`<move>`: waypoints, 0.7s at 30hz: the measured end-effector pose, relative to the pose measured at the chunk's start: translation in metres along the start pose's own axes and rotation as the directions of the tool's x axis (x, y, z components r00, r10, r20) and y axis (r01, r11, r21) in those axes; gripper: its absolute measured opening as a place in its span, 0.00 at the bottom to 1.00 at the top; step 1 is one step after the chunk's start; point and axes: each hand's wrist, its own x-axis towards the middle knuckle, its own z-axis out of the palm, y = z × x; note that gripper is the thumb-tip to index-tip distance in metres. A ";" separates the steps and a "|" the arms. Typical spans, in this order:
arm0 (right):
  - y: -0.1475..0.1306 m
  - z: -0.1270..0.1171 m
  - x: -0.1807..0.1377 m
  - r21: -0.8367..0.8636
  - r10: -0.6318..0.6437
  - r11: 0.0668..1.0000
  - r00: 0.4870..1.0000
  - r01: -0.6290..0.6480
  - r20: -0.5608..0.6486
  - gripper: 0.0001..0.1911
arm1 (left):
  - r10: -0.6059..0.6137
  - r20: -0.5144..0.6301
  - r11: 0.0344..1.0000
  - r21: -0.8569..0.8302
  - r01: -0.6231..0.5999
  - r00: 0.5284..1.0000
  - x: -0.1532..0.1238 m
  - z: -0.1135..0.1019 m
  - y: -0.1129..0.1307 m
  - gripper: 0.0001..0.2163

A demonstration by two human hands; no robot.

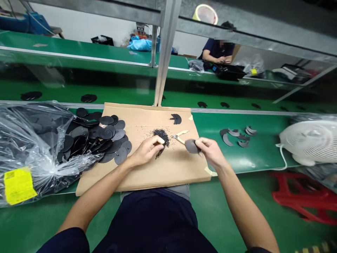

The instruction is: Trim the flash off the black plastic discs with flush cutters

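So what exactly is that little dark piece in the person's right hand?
The dark piece is a small, flat, rounded grey-black part that looks like matte plastic or rubber. The right hand pinches its right edge, holding it just above the cardboard sheet, beside the small cutters. It resembles the black discs piled to the left. Finer detail is too blurred to tell.

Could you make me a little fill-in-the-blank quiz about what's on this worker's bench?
1. The right hand holds a dark grey ____-shaped piece.
2. The left hand rests on a sheet of ____.
3. The black discs spill out of a clear plastic ____.
4. At the far right stands a white ____.

Missing words: disc; cardboard; bag; fan
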 end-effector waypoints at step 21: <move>0.031 0.019 0.067 -0.705 -0.332 0.593 0.916 0.390 0.227 0.20 | -0.348 -0.153 0.898 -0.339 0.281 0.925 0.003 -0.006 -0.026 0.18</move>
